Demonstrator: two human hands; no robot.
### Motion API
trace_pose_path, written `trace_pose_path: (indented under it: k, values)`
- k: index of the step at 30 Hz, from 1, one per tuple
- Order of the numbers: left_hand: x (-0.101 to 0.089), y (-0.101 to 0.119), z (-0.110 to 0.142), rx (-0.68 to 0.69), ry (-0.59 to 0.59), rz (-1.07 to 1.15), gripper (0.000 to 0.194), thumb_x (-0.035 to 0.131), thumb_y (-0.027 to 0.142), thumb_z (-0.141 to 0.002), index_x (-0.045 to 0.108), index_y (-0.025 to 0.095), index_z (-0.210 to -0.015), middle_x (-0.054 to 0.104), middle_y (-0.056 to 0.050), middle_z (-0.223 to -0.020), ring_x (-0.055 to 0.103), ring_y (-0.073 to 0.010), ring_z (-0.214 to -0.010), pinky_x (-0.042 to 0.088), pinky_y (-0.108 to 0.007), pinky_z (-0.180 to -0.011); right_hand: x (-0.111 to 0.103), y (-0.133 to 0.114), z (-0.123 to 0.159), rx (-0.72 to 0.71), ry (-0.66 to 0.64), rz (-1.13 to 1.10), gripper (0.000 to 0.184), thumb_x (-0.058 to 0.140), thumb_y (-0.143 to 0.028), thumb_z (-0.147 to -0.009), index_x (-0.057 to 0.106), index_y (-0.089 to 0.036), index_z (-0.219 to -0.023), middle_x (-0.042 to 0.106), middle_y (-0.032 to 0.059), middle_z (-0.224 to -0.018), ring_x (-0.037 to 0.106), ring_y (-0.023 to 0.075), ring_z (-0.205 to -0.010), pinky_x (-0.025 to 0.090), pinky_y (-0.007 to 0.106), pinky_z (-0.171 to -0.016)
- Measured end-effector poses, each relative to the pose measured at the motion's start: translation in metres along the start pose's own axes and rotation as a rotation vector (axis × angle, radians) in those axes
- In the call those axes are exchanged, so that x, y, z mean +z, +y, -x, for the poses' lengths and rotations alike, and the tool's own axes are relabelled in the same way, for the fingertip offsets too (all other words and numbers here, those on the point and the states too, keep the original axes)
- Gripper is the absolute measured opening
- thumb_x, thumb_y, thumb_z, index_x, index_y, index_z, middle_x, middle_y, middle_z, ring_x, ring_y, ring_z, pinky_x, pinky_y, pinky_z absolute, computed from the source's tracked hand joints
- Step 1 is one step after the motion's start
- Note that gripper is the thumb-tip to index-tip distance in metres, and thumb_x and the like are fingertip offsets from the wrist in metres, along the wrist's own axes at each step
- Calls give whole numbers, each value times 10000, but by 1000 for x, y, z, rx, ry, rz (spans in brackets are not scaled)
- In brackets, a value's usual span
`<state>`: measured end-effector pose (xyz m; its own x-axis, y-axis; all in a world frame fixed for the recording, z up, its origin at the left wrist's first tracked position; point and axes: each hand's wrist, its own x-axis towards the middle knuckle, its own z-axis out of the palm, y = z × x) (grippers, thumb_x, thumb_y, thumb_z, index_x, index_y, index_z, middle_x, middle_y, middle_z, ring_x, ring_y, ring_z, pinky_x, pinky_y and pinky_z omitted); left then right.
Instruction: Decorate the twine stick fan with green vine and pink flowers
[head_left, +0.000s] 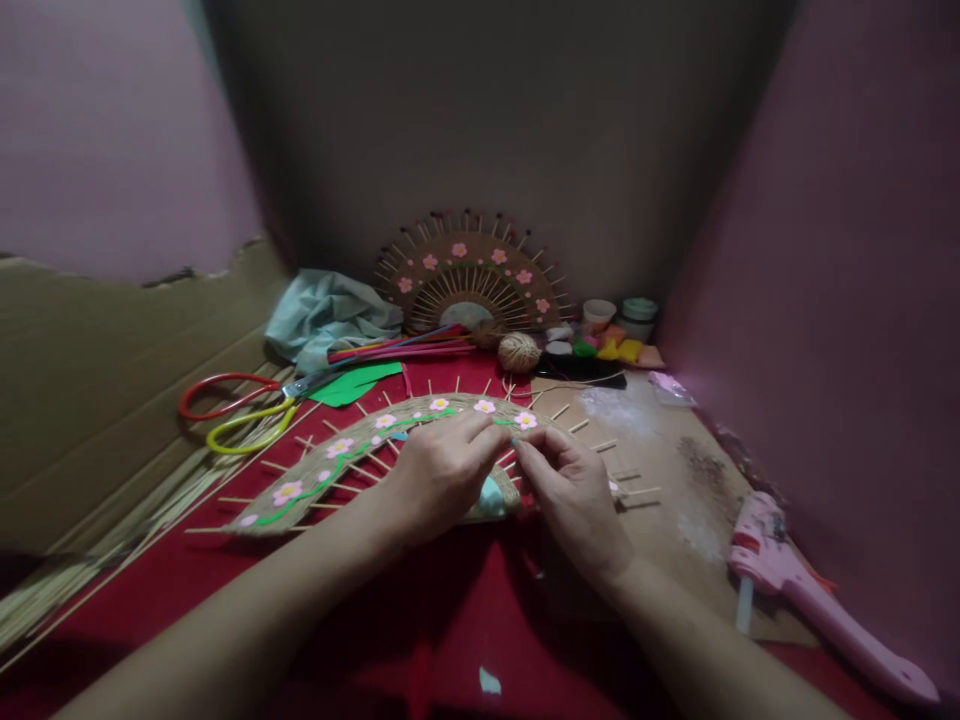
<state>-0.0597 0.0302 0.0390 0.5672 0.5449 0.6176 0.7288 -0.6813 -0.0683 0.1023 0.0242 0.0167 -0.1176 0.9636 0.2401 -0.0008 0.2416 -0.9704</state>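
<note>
A twine-wrapped fan-shaped craft (307, 465) with thin sticks, pink flowers and green vine lines lies on the red cloth. Above its right half, my left hand (446, 465) and my right hand (574, 490) meet with fingertips pinched together. A tiny blue-green bit shows at the fingertips, too small to name. A small blue piece (400, 436) peeks out beside my left hand. Below the hands, a pale blue centre piece (492, 497) of the craft is partly visible. My hands hide part of the fan.
A finished-looking fan (480, 250) leans at the back wall. Scissors (289, 395), green paper (360, 383) and a light blue cloth (330, 310) sit left. A twine ball (519, 351) and clay pieces (619, 350) are behind; a pink glue gun (787, 565) lies right on cardboard (652, 440).
</note>
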Motion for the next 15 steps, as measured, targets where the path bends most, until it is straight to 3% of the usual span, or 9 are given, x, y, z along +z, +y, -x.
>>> trace_pose_path:
  k: [2,6,9,12,15]
  values:
    - [-8,-11,-2,-110,29,-25,211,434,181,-909,635,152,-852,636,-50,-755,575,-161,-703,444,-274,-634,-2,0,-2,18,16,-9,172,556,-345,-840,560,-203,-742,498,-42,-604,449,107,-531,368,221,-489]
    - [-34,-60,-1,-562,89,15,181,531,272,-839,671,175,-903,700,-36,-855,625,-162,-758,471,-257,-692,-7,1,-6,12,70,-5,173,580,-376,-817,557,-208,-788,483,-49,-597,416,106,-508,344,219,-454]
    - [-52,-106,14,-863,-183,-189,258,521,333,-820,681,226,-991,715,-20,-880,642,-194,-796,472,-264,-679,-9,1,-8,58,76,-3,178,613,-376,-769,570,-212,-824,497,-53,-586,428,112,-484,353,230,-442]
    - [-60,-142,40,-973,-258,-290,245,532,343,-790,703,232,-926,719,-61,-826,652,-258,-788,473,-311,-660,-11,-2,-15,52,52,203,182,580,-372,-761,587,-199,-817,552,-28,-601,490,136,-505,396,259,-475]
    - [-58,-160,63,-987,-305,-337,206,531,309,-778,704,213,-833,716,-92,-802,656,-278,-780,477,-330,-674,-10,-6,-35,37,-29,435,127,546,-284,-764,618,-180,-784,604,3,-653,543,150,-570,427,272,-532]
